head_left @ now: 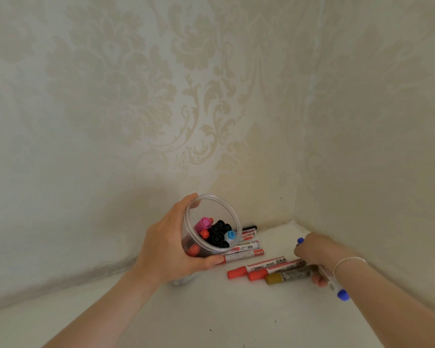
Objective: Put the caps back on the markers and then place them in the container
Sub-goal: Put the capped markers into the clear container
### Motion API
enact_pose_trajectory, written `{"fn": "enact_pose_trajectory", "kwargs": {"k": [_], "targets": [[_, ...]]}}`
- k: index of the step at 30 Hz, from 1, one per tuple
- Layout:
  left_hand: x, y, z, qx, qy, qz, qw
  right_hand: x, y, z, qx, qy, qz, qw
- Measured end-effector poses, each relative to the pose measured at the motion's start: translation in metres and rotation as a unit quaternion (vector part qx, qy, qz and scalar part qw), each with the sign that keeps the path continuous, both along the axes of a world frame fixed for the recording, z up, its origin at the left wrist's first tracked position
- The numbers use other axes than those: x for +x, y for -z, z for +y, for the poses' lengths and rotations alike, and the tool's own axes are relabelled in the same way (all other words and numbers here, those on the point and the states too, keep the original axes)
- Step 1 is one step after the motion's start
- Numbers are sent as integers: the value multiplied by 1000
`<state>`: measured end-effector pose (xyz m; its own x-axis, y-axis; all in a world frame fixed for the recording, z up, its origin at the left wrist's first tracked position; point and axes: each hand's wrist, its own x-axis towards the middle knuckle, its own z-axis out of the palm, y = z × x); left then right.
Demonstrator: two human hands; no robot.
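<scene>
A clear plastic container [212, 224], tilted and holding capped markers in pink, orange, black and light blue, is gripped by the left hand [168, 247], fingers curled round its wall. The right hand [317, 252] curls around a blue-capped marker [337, 287]. Just left of those fingers, red-capped markers [256, 268] and a gold-capped one [286, 277] lie on the white tabletop [211, 317].

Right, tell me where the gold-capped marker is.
In the head view the gold-capped marker lies on the white surface at lower right, just in front of two red-capped markers, its far end under the right hand.
</scene>
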<state>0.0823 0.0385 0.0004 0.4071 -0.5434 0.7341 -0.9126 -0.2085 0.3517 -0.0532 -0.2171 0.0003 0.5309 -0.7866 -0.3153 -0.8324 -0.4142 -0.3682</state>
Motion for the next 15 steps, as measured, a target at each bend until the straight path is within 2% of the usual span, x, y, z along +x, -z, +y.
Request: {"fn": "enact_pose_trajectory", "kwargs": {"k": [2, 4, 10, 15], "targets": [[-1, -1, 0, 1, 1, 1, 1000, 4, 12, -2, -57, -7, 15, 998], [-2, -1, -1, 2, 2, -1, 1000, 9, 25, -4, -65, 1, -3, 998], [-4, -3, -1, 6, -1, -3, 1000, 27, 39, -4, -39, 33, -72, 996], [-3, -1, -1, 9, 0, -7, 1000, 31, 46, -1, -54, 47, -80, 994]]}}
